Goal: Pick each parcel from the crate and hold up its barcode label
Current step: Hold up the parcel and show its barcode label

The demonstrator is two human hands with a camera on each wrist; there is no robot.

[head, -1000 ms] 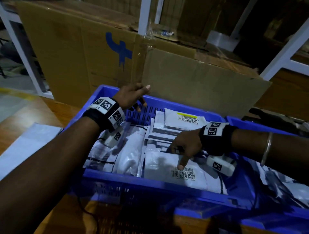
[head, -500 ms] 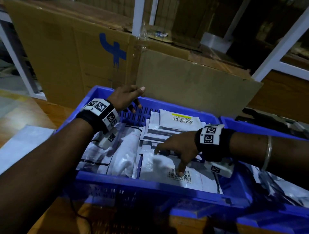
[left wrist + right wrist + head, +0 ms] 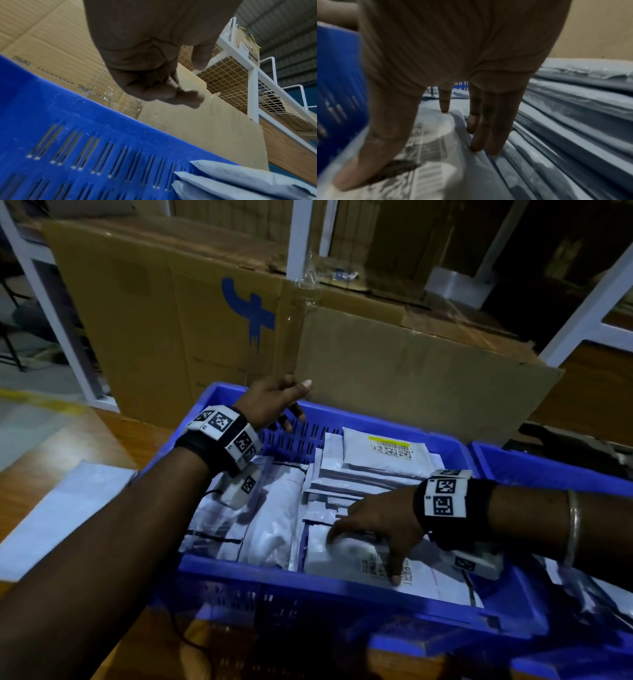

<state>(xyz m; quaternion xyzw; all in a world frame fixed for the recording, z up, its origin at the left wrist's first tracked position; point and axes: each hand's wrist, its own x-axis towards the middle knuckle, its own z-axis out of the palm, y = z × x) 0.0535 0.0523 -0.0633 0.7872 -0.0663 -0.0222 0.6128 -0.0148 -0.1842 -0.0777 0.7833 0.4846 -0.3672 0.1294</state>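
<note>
Since the earlier frame the right hand point(image 3: 376, 529) had slid further over the near parcel point(image 3: 346, 553), its fingers reaching past the far edge instead of just touching the label; the left hand point(image 3: 274, 400) had barely shifted. Right hand lay spread flat on the parcel, thumb point(image 3: 373, 155) down on the barcode label point(image 3: 380, 568) and fingertips point(image 3: 477, 143) dug in at the far edge, so it was apart and pressing, not yet clamped. Left hand hung loose w/ fingers lightly curled, holding nothing, over the far rim of the crate point(image 3: 342, 577) at approx 11 o'clock. Parcel sat in the crate at 5 o'clock, against the near wall, label facing up; a stack of other parcels point(image 3: 376, 463) lay toward 1 o'clock. To do the pick well, I'd say the fingers should hook under that far edge and the thumb should shift off the label before closing, so the barcode isn't covered when held up. Plastic wrap looked slick and soft, so a firm pinch near the edge would likely beat a flat press, w/ the neighbours left undisturbed.
</note>
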